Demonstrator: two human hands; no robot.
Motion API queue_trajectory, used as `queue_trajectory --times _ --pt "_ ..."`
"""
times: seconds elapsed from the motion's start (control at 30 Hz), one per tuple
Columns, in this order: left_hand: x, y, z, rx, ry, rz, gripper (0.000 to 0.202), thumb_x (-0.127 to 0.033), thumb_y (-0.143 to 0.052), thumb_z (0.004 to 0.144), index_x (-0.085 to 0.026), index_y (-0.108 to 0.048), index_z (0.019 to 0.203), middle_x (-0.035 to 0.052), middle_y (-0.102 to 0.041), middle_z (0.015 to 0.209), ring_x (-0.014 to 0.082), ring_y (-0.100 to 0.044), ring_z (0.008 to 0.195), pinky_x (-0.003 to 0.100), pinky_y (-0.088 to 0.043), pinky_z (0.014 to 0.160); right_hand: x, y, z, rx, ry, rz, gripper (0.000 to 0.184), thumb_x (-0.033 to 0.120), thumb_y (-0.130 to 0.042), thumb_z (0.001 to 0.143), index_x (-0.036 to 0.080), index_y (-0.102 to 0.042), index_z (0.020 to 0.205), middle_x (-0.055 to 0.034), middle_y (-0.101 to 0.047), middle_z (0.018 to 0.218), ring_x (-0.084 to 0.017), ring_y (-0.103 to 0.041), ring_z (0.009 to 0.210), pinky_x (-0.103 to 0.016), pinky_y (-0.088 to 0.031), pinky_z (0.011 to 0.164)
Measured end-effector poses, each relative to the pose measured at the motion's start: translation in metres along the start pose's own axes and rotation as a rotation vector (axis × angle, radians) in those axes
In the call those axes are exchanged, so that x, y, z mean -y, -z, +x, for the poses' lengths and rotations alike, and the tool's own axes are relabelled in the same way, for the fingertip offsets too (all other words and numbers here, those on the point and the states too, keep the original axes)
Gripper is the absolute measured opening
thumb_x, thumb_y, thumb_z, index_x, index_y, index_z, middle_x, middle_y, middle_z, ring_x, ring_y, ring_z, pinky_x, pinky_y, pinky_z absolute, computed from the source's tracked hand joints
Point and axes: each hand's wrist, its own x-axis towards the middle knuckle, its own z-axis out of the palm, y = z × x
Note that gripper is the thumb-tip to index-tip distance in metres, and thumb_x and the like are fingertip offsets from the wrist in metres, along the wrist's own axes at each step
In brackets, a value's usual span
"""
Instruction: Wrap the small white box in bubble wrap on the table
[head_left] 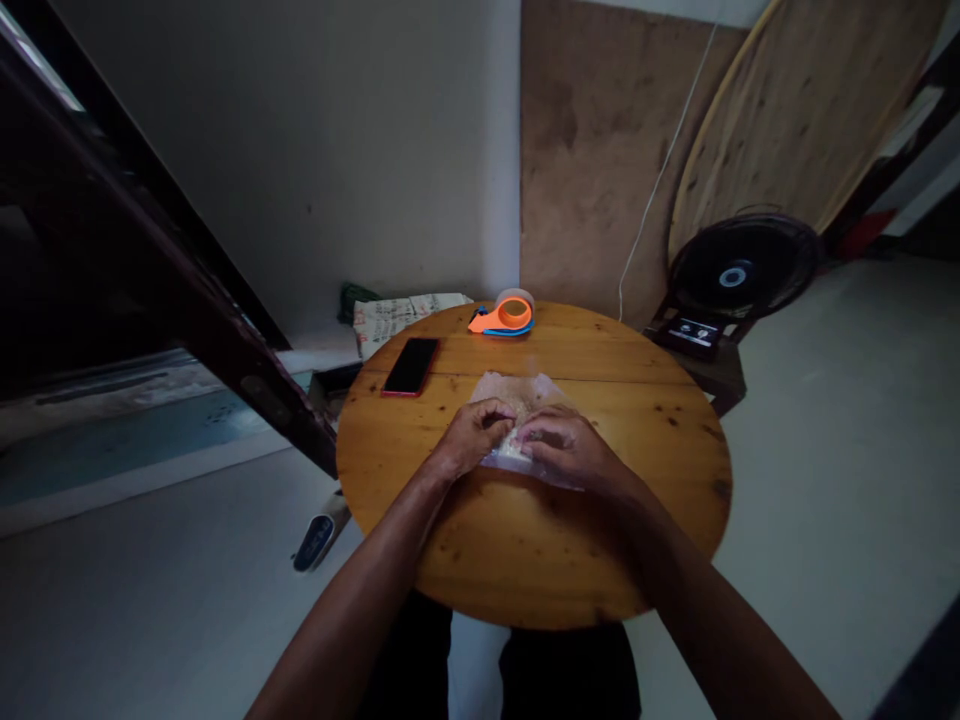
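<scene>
The left hand point(472, 436) and right hand point(576, 450) touch clear plastic point(514, 456) on a round wooden table point(517, 555).

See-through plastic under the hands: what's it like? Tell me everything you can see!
The plastic looks like a thin, crinkly sheet, a bit shiny, with a pale purplish tint near its closest edge. It lies on the round wooden table, and the wood's colour shows through its far part. The left hand and right hand both touch it with bent fingers. Something whitish shows between them; whether that's folded plastic or something else, I can't tell.
</scene>
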Motion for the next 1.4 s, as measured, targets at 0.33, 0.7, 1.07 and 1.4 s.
queue_trajectory --times 0.33,0.7,1.07,1.4 --pt "-0.001 0.025 -0.009 -0.089 0.122 0.148 0.040 -0.026 -0.063 0.069 -0.014 -0.059 0.107 -0.0006 -0.055 0.079 0.0086 -0.047 0.062 0.019 -0.036 0.054 -0.001 -0.002 -0.001 -0.008 -0.025 0.055 0.008 0.023 -0.065 0.080 0.021 -0.071 0.084 -0.0027 -0.069 0.085 -0.016 -0.060 0.082 -0.030 -0.044 0.079" --pt "0.000 0.048 -0.016 -0.256 0.144 0.538 0.040 -0.035 -0.068 0.069 -0.014 -0.062 0.103 0.0060 -0.061 0.090 0.0146 -0.056 0.075 0.021 -0.042 0.060 -0.001 -0.002 0.000 0.004 -0.045 0.060 0.009 0.026 -0.064 0.081 0.021 -0.071 0.084 -0.0030 -0.069 0.084 -0.017 -0.060 0.082 -0.031 -0.045 0.078" --pt "-0.025 0.046 -0.018 -0.077 0.581 0.557 0.072 -0.048 -0.078 0.061 -0.012 -0.050 0.117 -0.0074 -0.048 0.048 0.0090 -0.043 0.036 0.019 -0.026 0.038 -0.007 -0.004 0.002 0.001 -0.011 0.030 0.010 0.026 -0.064 0.080 0.020 -0.071 0.083 -0.0041 -0.069 0.085 -0.018 -0.061 0.083 -0.032 -0.044 0.079" --pt "-0.018 0.032 0.000 -0.035 0.550 0.386 0.021 -0.029 -0.069 0.069 -0.013 -0.055 0.068 -0.0057 -0.046 0.040 0.0062 -0.037 0.031 0.018 -0.026 0.036 -0.008 -0.005 0.000 0.044 0.051 -0.090 0.018 0.030 -0.059 0.085 0.022 -0.073 0.093 -0.0057 -0.069 0.092 -0.021 -0.059 0.090 -0.035 -0.045 0.082"
